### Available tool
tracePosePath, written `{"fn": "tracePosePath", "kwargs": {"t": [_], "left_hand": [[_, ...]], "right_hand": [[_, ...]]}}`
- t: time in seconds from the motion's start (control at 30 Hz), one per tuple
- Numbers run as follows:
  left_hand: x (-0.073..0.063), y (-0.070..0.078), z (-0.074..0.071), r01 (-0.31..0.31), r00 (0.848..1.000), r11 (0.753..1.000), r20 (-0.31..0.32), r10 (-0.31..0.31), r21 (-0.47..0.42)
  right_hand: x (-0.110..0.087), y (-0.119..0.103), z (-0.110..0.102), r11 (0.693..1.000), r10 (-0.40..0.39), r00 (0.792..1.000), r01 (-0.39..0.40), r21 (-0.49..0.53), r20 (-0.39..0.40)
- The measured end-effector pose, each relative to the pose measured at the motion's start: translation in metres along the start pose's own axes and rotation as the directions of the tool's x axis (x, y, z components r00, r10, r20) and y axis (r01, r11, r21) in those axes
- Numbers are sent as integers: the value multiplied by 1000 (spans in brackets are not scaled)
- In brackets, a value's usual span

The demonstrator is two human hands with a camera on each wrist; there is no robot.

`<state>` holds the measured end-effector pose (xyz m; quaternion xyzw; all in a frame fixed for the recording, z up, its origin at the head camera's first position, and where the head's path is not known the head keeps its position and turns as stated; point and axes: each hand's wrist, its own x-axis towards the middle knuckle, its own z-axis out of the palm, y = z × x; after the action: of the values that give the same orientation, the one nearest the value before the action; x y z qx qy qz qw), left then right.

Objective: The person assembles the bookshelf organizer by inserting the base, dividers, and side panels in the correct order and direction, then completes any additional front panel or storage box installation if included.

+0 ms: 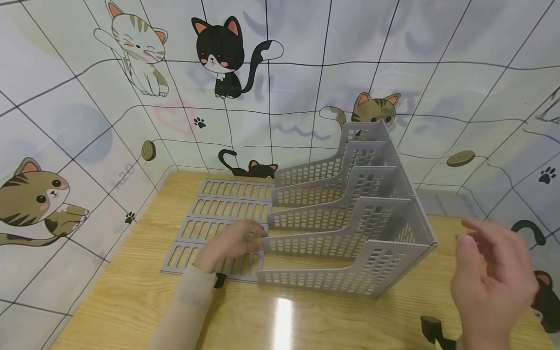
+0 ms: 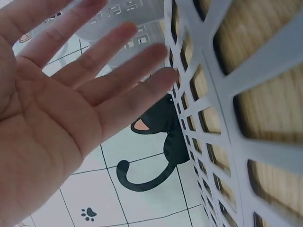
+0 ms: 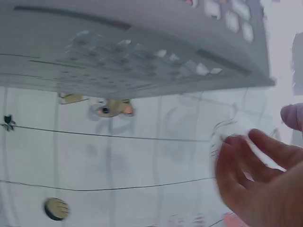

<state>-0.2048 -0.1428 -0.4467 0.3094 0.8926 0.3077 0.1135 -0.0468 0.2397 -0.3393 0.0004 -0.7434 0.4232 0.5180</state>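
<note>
A grey plastic file organizer [image 1: 350, 243] stands on the wooden table, its several lattice dividers sloping down toward the left. At its low ends lies a flat slotted panel [image 1: 197, 233] in the same grey. My left hand [image 1: 234, 238] is over this panel, fingertips right by the low end of a divider. In the left wrist view its fingers [image 2: 113, 75] are extended and spread, beside the slotted panel. My right hand [image 1: 492, 277] is held off to the right of the organizer, fingers loosely bent with nothing in them. The right wrist view shows it below the organizer's grey back wall [image 3: 142, 61].
Wall sheeting [image 1: 297, 87] printed with cats and grid lines encloses the table [image 1: 245, 321] at the back and both sides. A pale, see-through-looking piece [image 1: 446, 201] lies behind the organizer at the right. Black straps [image 1: 220, 280] show at my wrists.
</note>
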Motion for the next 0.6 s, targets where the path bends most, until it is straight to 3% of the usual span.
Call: {"fn": "tracePosePath", "kwargs": {"t": [0.03,0.07,0.13,0.2,0.23,0.27,0.33,0.47,0.53,0.6], "left_hand": [[1,-1,1,-18,1000,1000,12,19,-3],[1,-2,2,-34,999,999,20,34,3],[3,-2,4,-55,998,998,29,55,6],[5,-2,6,-56,998,998,40,56,-10],[5,-1,7,-46,998,999,41,47,-13],[5,-1,8,-35,999,999,37,36,-17],[6,0,8,-14,999,1000,35,15,-17],[7,2,9,-8,1000,1000,22,7,19],[7,3,9,-8,1000,999,21,7,33],[7,3,9,-9,1000,999,21,8,37]], "right_hand": [[3,9,-4,996,90,992,-88,-22,91],[4,16,-8,984,178,960,-170,-57,218],[7,28,-14,952,306,846,-275,-133,437],[9,39,-17,944,315,740,-307,-118,594],[10,44,-18,948,288,703,-304,-91,650],[10,48,-18,952,250,684,-302,-46,685],[11,52,-17,951,164,676,-301,67,719],[8,53,-14,913,25,706,-304,271,708],[7,53,-14,902,-13,713,-294,317,701],[6,52,-14,922,-10,714,-263,282,700]]}}
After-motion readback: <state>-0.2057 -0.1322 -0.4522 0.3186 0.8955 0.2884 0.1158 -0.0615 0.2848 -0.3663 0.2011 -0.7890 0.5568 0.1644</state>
